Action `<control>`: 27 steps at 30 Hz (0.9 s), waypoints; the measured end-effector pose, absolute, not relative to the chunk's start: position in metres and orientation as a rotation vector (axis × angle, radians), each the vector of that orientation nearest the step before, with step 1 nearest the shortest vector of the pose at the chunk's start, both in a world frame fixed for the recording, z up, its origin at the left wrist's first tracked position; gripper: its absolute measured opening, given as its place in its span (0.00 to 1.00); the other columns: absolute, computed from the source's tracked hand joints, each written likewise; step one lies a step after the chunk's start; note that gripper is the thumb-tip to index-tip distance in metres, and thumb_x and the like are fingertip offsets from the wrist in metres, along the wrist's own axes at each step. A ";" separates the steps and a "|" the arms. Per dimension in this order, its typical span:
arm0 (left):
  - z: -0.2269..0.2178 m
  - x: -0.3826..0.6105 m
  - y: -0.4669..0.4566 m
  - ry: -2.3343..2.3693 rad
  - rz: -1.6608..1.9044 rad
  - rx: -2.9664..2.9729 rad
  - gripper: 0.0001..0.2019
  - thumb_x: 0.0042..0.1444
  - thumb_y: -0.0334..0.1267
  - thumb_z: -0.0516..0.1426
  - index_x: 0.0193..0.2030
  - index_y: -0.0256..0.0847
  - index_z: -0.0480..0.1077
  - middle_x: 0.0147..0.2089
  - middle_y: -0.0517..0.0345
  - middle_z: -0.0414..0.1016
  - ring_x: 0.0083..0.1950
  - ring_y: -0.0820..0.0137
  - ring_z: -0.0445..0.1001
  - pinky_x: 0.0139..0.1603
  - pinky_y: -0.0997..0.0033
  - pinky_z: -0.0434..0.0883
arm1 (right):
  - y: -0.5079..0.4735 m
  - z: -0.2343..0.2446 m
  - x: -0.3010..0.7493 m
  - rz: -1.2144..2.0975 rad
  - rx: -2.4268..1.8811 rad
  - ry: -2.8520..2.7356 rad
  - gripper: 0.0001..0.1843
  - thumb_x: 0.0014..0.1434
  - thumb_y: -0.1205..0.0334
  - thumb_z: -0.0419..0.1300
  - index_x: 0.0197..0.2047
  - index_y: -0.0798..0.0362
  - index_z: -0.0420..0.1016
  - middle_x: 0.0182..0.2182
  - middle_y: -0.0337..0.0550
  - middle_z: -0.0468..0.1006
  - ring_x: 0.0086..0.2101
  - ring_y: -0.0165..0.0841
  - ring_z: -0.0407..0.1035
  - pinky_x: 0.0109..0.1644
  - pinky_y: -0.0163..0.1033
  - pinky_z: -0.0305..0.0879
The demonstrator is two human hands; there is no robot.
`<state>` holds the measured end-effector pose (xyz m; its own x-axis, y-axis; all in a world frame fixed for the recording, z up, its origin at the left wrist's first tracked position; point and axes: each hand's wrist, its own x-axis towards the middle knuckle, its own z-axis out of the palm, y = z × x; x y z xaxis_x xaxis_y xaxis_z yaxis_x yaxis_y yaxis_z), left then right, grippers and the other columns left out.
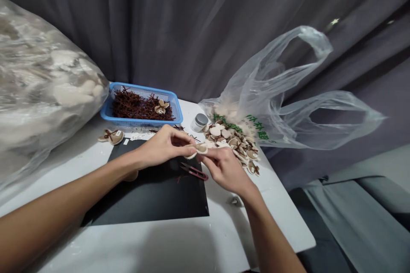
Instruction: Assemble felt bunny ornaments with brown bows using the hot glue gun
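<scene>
Above a dark mat (153, 196), both hands meet at a small beige and cream felt piece (201, 149). My left hand (165, 147) pinches its left side between thumb and fingers. My right hand (222, 166) grips its right edge, fingers closed. Part of the piece is hidden by the fingertips. Just below lies a pair of thread snips (194, 171) with a dark red handle, touched by neither hand. To the right is a heap of similar felt pieces (235, 140), several with brown bows and white labels.
A blue basket (109, 113) of dark brown ties (131, 104) stands at the back, beside a grey-lidded jar (199, 123). A large plastic bag of pale pieces (48, 81) bulges at left. A clear carrier bag (272, 106) stands right. Another bowed piece (115, 137) lies left on the white table (160, 247).
</scene>
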<state>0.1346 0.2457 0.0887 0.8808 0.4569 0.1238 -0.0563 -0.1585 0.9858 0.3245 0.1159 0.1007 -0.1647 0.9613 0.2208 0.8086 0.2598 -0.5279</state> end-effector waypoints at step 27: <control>0.073 0.139 0.243 0.251 0.400 1.694 0.12 0.60 0.44 0.66 0.38 0.35 0.84 0.34 0.56 0.80 0.36 0.69 0.72 0.38 0.71 0.65 | 0.117 0.079 0.332 0.760 -1.635 -1.719 0.22 0.69 0.53 0.56 0.25 0.53 0.74 0.19 0.34 0.63 0.22 0.28 0.51 0.26 0.35 0.47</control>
